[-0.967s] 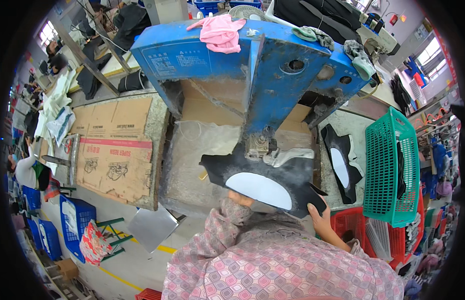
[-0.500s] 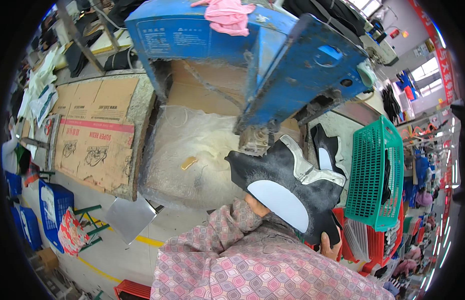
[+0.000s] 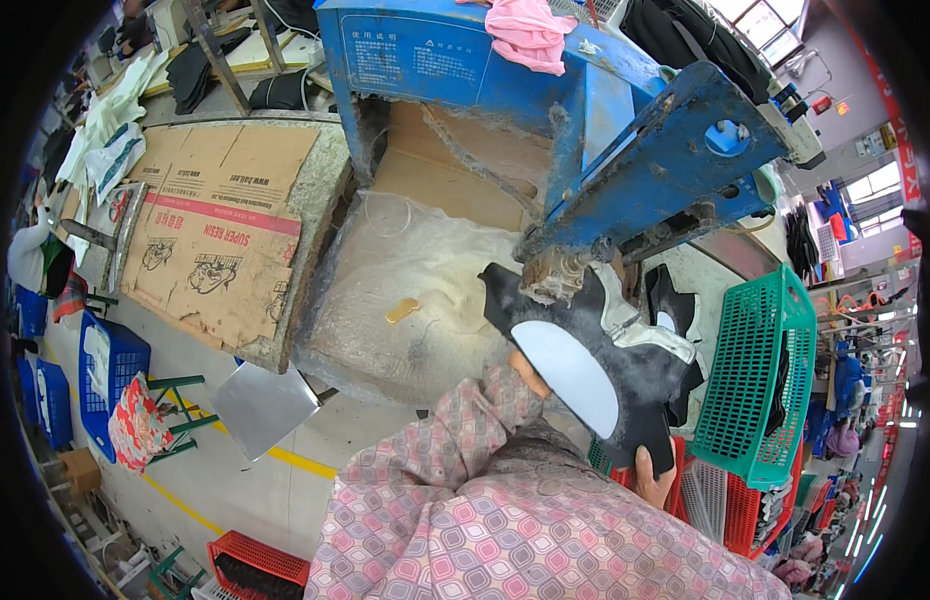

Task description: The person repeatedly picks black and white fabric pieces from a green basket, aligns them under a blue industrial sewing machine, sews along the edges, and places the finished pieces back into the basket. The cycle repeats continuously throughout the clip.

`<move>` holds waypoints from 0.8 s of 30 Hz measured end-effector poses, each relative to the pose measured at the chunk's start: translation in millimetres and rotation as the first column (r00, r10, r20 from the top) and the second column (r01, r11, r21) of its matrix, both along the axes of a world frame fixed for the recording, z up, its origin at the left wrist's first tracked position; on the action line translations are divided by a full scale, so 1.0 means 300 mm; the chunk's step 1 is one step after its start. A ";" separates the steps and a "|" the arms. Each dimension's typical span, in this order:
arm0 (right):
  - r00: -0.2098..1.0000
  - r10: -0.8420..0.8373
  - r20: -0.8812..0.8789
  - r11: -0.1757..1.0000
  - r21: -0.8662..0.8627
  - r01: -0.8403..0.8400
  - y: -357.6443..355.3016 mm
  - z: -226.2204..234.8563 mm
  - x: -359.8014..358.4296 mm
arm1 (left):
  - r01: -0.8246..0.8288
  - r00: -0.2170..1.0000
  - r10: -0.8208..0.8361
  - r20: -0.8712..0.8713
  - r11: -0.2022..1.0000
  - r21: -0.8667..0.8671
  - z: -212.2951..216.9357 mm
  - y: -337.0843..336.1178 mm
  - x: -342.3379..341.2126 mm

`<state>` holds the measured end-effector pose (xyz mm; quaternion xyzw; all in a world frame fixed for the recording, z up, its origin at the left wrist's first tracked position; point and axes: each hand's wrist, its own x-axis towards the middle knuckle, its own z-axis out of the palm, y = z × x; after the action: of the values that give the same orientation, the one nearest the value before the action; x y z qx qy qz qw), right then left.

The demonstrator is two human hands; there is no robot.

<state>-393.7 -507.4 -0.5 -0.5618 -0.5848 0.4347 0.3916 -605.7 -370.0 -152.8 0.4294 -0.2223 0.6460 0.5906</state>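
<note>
A black shoe upper (image 3: 647, 385) with a white half-moon patch (image 3: 565, 372) and pale grey lining edges is spread out between my hands. My left hand (image 3: 529, 374) grips its near left side; only part of that hand shows past the patterned sleeve. At the lower right corner, my right hand (image 3: 655, 477) pinches the black edge, thumb on top. The far edge of the upper meets the dusty working head (image 3: 557, 274) of a blue machine (image 3: 650, 165), which covers part of it. Pale dust marks the black surface.
Whitish powder (image 3: 450, 285) lies on a plastic-covered surface beneath the machine, with a small gold-coloured piece (image 3: 403, 311) on it. A green basket (image 3: 750, 375) stands at right beside another black upper (image 3: 670, 300). Flattened cardboard (image 3: 215, 230) covers the left table.
The shoe upper has moved farther in, so its far edge is now at the machine's working head. Both hands keep their hold. The whole view has shifted a little.
</note>
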 end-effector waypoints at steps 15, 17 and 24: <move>0.939 -0.146 -0.312 0.976 -0.198 0.086 0.068 -0.079 -0.087 | -0.462 0.843 0.323 -0.431 0.845 -0.271 -0.087 -0.101 -0.021; 0.936 -0.153 -0.318 0.970 -0.228 0.081 0.089 -0.084 -0.086 | -0.235 0.955 0.161 -0.248 0.922 -0.307 -0.125 -0.055 -0.029; 0.933 -0.246 -0.263 0.947 -0.272 0.173 0.020 -0.052 -0.010 | 0.283 0.955 -0.111 0.276 0.629 -0.724 -0.148 -0.133 0.096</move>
<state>-396.7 -501.3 -16.1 -0.5945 -0.3985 0.5375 0.4459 -576.8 -409.9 -197.1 0.0479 -0.0383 0.6512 0.7564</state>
